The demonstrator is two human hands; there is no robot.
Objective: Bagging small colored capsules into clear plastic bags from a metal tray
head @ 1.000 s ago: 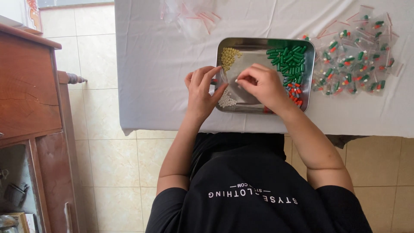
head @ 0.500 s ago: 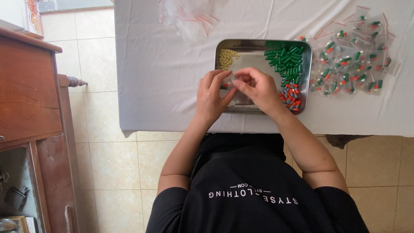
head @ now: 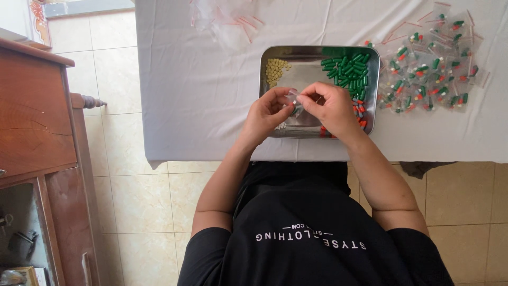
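Note:
My left hand (head: 268, 113) and my right hand (head: 330, 106) meet over a steel tray (head: 319, 51), both pinching a small clear plastic bag (head: 296, 98) between their fingertips. What the bag holds is hidden by my fingers. In the tray lie yellow tablets (head: 275, 69) at the far left, green capsules (head: 346, 69) at the far right, red and grey capsules (head: 360, 111) beside my right hand, and white tablets (head: 280, 126) under my left hand.
The tray rests on a table with a white cloth (head: 196, 79). Several filled small bags (head: 428, 69) lie right of the tray, and empty bags (head: 227, 21) lie at the far edge. A wooden cabinet (head: 34, 106) stands on the left over the tiled floor.
My hands have drawn together and closed on the small bag above the tray's middle. My left hand went from open fingers to a pinch. The view shifted slightly.

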